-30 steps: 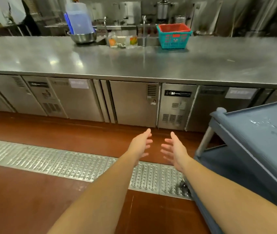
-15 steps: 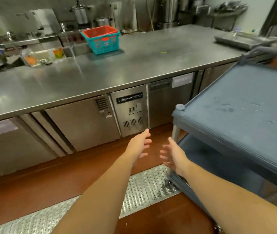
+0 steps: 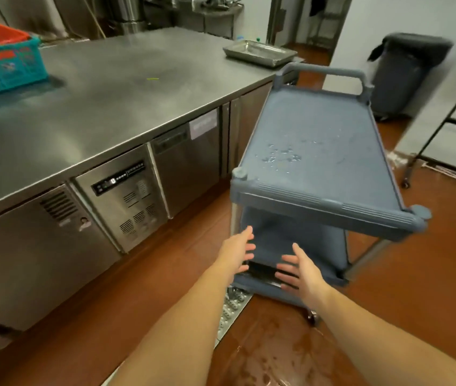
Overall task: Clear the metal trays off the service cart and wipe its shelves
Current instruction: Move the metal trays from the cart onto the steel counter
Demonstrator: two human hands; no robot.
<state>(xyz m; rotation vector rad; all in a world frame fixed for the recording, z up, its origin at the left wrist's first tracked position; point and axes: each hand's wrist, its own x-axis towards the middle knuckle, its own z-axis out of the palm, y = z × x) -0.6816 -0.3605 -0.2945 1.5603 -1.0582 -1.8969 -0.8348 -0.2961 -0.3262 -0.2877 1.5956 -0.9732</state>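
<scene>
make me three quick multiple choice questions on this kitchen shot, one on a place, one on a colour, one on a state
1. Where does the clearly visible tray sit?
A on the floor
B on the counter
C on a chair

2. What colour are the walls of the basket?
A teal
B yellow
C black

3. How are the left hand and right hand?
A both gripping a cloth
B both clenched in fists
C both open, holding nothing

Answers:
1 B, the tray lies at the far end of the counter.
2 A, the basket's mesh sides are teal.
3 C, both hands are spread in front of the cart with nothing in them.
</scene>
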